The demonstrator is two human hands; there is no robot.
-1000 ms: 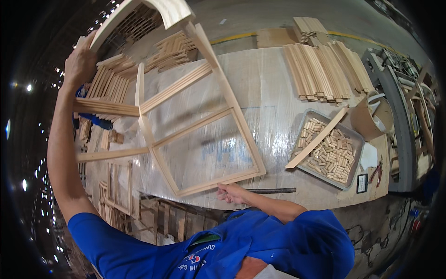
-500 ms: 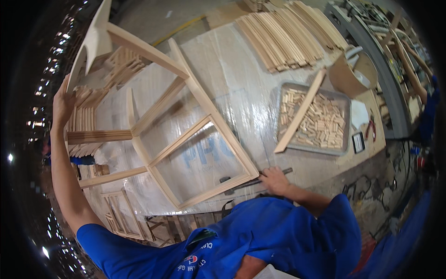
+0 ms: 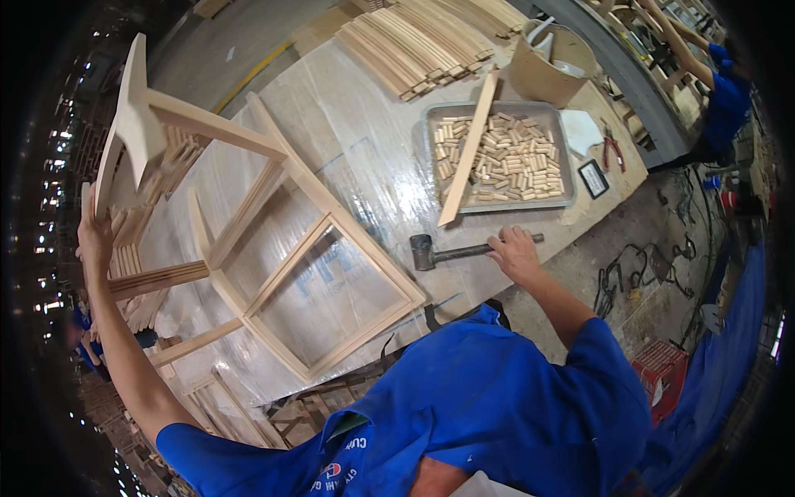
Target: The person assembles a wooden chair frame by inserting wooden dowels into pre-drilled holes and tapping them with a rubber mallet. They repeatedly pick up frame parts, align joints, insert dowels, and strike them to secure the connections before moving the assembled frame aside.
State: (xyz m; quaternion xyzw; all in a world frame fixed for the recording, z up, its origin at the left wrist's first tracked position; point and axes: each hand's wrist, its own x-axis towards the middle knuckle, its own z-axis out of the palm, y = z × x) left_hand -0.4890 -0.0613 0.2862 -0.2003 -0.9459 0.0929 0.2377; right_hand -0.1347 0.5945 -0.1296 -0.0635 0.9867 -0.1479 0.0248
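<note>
A pale wooden chair frame (image 3: pixel 310 184) lies on its side on the plastic-covered worktable (image 3: pixel 381 186). At far left my left hand (image 3: pixel 95 236) is closed around its raised, curved leg; part of the fingers is behind the wood. My right hand (image 3: pixel 517 255) grips the handle of a black mallet (image 3: pixel 422 252) near the table's front edge. The mallet's head points left, a little beyond the frame's near right corner and apart from it. Farther back, a grey tray (image 3: pixel 567 170) holds many short wooden dowels (image 3: pixel 530 157), and a flat wooden strip (image 3: pixel 468 153) rests across it.
Curved wooden slats (image 3: pixel 414 50) are stacked at the back beside a cardboard bucket (image 3: pixel 551 70). Red-handled pliers (image 3: pixel 613 153) and a small dark-framed box (image 3: pixel 593 178) lie right of the tray. Cables (image 3: pixel 650 265) trail over the floor. Another person's arm (image 3: pixel 683 45) shows at upper right.
My right hand has drawn the mallet away from the frame's near corner, toward the tray. The view has shifted to the right. My left hand stays on the chair frame.
</note>
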